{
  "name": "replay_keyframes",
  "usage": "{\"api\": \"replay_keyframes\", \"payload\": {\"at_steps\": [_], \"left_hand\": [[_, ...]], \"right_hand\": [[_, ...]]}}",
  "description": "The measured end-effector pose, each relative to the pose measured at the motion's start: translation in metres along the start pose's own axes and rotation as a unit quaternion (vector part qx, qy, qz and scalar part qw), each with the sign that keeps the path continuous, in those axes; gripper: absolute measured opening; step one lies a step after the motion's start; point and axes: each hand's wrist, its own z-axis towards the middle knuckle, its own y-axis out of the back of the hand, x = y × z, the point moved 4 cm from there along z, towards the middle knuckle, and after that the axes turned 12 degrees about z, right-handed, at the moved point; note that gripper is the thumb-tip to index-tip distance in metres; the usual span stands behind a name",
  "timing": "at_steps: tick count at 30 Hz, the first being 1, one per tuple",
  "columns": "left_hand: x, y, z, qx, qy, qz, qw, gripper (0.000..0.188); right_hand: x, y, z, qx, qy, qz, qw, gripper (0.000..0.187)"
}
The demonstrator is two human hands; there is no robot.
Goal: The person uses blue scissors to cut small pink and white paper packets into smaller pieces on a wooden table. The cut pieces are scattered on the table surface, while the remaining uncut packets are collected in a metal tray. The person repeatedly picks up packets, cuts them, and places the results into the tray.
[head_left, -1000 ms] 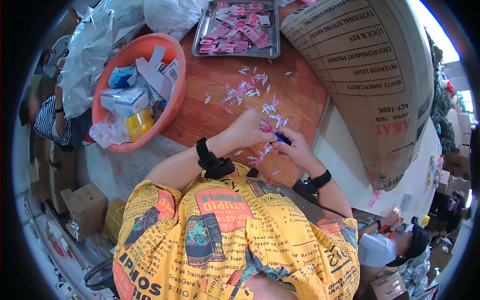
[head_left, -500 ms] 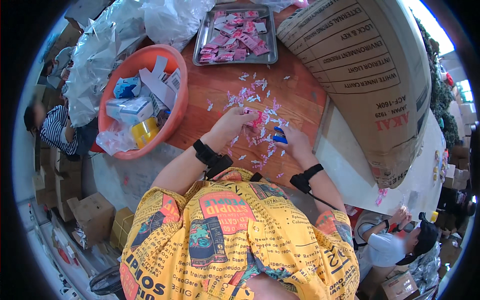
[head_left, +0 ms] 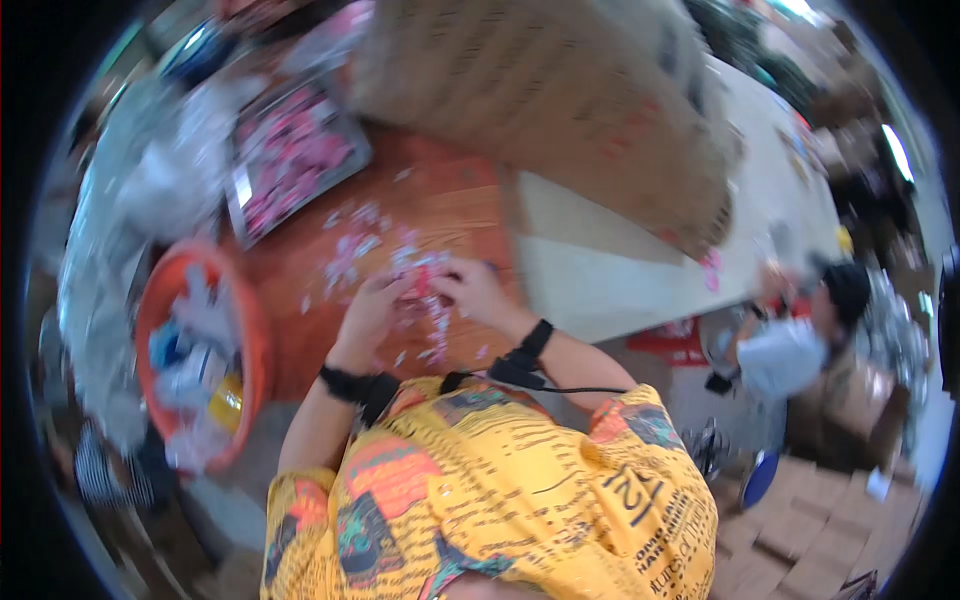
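Apparently the left hand (head_left: 371, 308) has its fingertips pinched on a small pink piece (head_left: 424, 279), held just above the desk (head_left: 285, 335); the right hand (head_left: 478, 290) meets it from the other side, fingers curled inward, though blur means I cannot tell whether that grip is closed on it; for such small work, I'd judge it best to steady the piece by its edge with the left, work lightly with the right fingertips, and stay low; pink and white scraps (head_left: 350, 245) lie around; beyond sit a metal tray (head_left: 242, 187) of pink packets (head_left: 295, 150), an orange basin (head_left: 259, 350) and a large carton (head_left: 560, 95).
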Motion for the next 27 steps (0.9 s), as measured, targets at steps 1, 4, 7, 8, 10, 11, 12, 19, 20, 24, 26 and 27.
{"api": "replay_keyframes", "payload": {"at_steps": [1,4,7,8,10,11,12,19,20,24,26,27], "left_hand": [[0.018,0.012,0.013,0.014,-0.015,0.023,1.000,0.026],[0.013,-0.003,0.015,-0.006,-0.018,0.003,1.000,0.025],[0.012,-0.010,0.022,-0.001,-0.005,0.018,1.000,0.024],[0.017,-0.006,0.025,-0.003,-0.002,0.023,1.000,0.024],[0.024,-0.004,0.031,0.000,0.004,0.028,1.000,0.023],[0.026,-0.004,0.032,0.004,0.007,0.028,1.000,0.022],[0.027,-0.007,0.034,0.012,0.012,0.029,0.999,0.022],[0.027,-0.031,0.036,0.035,0.004,0.066,0.997,0.022],[0.025,-0.035,0.033,0.033,-0.001,0.065,0.997,0.023],[0.024,-0.045,0.035,0.027,-0.001,0.068,0.997,0.027],[0.023,-0.043,0.033,0.016,-0.006,0.076,0.997,0.027],[0.019,-0.041,0.033,0.003,-0.011,0.079,0.997,0.027]], "right_hand": [[0.001,0.011,-0.007,-0.023,-0.004,0.017,1.000,0.013],[-0.010,0.080,-0.040,-0.189,0.012,0.077,0.979,0.015],[-0.056,0.184,-0.095,-0.356,-0.037,0.055,0.932,0.014],[-0.060,0.208,-0.116,-0.411,-0.052,0.093,0.905,0.014],[-0.064,0.261,-0.157,-0.509,-0.058,0.150,0.846,0.014],[-0.064,0.293,-0.174,-0.541,-0.047,0.173,0.822,0.014],[-0.064,0.328,-0.191,-0.563,-0.028,0.191,0.803,0.015],[-0.050,0.421,-0.229,-0.655,-0.081,0.192,0.727,0.029],[-0.050,0.411,-0.223,-0.637,-0.100,0.154,0.749,0.032],[-0.070,0.375,-0.195,-0.600,-0.031,0.057,0.798,0.021],[-0.068,0.343,-0.171,-0.513,-0.023,0.014,0.858,0.018],[-0.068,0.324,-0.152,-0.461,-0.016,-0.006,0.887,0.017]]}}
